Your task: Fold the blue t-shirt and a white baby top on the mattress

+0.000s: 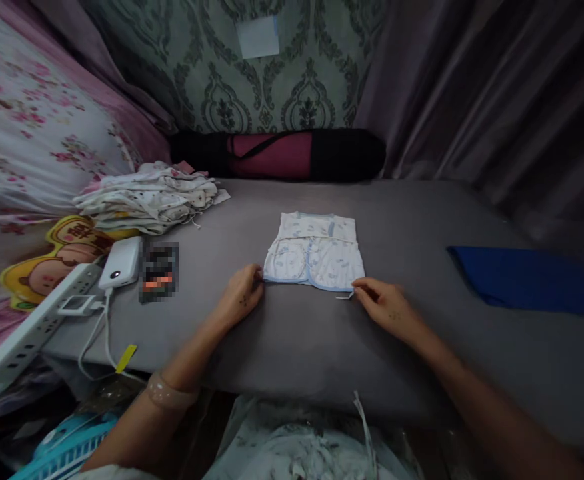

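Note:
A small white baby shirt (pixel 317 253) with a pale blue print and blue trim lies folded on the grey surface. At its near left corner, my left hand (pixel 242 297) pinches the trimmed edge between thumb and fingers. My right hand (pixel 385 303) holds the near right corner in the same way, thumb against fingers. A thin white tie (pixel 343 297) sticks out beside the right fingertips. The shirt's far part is turned over toward me, leaving a crosswise fold line.
Stacked baby clothes (pixel 152 197) lie at the back left. Nearer are a power bank (pixel 121 263), a power strip (pixel 32 320) and cables. A black and maroon bag (pixel 272 157) spans the back; blue cloth (pixel 532 280) lies right. A plastic bag of clothes (pixel 297 447) is below the front edge.

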